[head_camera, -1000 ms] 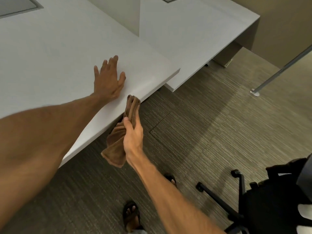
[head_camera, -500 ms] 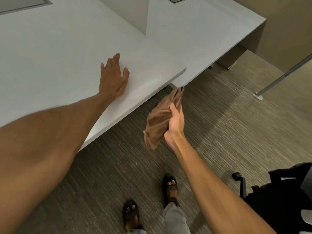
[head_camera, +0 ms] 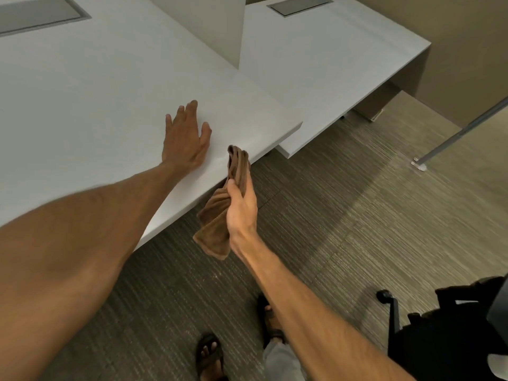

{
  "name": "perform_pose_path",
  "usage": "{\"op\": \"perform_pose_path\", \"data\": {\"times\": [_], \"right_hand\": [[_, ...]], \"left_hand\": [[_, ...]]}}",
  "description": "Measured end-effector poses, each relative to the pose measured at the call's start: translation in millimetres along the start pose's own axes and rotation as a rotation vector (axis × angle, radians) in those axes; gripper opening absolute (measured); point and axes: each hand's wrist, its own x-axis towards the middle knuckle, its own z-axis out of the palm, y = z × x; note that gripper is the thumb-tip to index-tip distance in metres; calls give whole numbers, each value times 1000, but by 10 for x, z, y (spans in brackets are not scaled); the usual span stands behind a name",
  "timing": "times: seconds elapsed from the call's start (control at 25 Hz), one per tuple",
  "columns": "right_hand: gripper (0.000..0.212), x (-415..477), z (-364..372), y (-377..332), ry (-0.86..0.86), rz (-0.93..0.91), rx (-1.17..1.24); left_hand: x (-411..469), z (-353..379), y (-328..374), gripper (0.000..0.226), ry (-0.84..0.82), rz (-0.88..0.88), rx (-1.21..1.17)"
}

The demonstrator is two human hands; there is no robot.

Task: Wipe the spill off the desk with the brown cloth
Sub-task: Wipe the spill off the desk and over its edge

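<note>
**deskguy:** Two hands in the head cam. Left hand (head_camera: pixel 185 143) lies flat on the white desk (head_camera: pixel 82 105) near the front edge, fingers spread, holding nothing.

**mopz:** And the cloth?

**deskguy:** Right hand (head_camera: pixel 242 207) has its fingers wrapped round the brown cloth (head_camera: pixel 220 215) just off the desk's edge, top end overlapping the edge, rest hanging over the carpet (head_camera: pixel 343 215). Can't see any spill tbh. Black chair (head_camera: pixel 439 339) bottom right.

- Two pale grey tabletops (head_camera: pixel 82 86) stand side by side, split by an upright divider panel (head_camera: pixel 209 26); each has a grey recessed hatch (head_camera: pixel 299 5) set in its far edge.
- Striped grey-brown carpet (head_camera: pixel 343 215) covers the floor.
- A beige wall (head_camera: pixel 467 45) rises at right.
- A black office chair (head_camera: pixel 453 334) sits in the lower right corner.
- A slanted metal pole (head_camera: pixel 464 127) meets the floor near the wall.
</note>
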Motion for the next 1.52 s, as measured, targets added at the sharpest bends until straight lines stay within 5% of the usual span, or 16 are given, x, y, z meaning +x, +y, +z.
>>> {"op": "perform_pose_path", "data": {"times": [0.24, 0.44, 0.56, 0.64, 0.88, 0.96, 1.04, 1.52], "right_hand": [[51, 504, -140, -385, 134, 25, 60], [30, 366, -637, -605, -70, 183, 63], [36, 564, -940, -973, -119, 86, 10], [37, 888, -1047, -1243, -91, -89, -207], [52, 1859, -1013, -1323, -296, -629, -1528], [51, 2003, -943, -1186, -219, -693, -1661], [50, 2162, -848, -1194, -181, -693, -1661], [53, 3171, -306, -1607, -605, -457, -1296]], "left_hand": [[10, -2, -3, 58, -5, -20, 5], [-3, 0, 1, 58, -16, -15, 19], [-21, -13, 32, 57, -7, -23, 14], [-35, -18, 55, 57, -10, -34, 12], [-29, -11, 69, 64, -11, -74, 72], [-22, 8, 71, 66, -12, -81, 104], [-20, 23, 61, 69, -12, -85, 132], [1, 14, 113, 72, -13, -116, 169]]}}
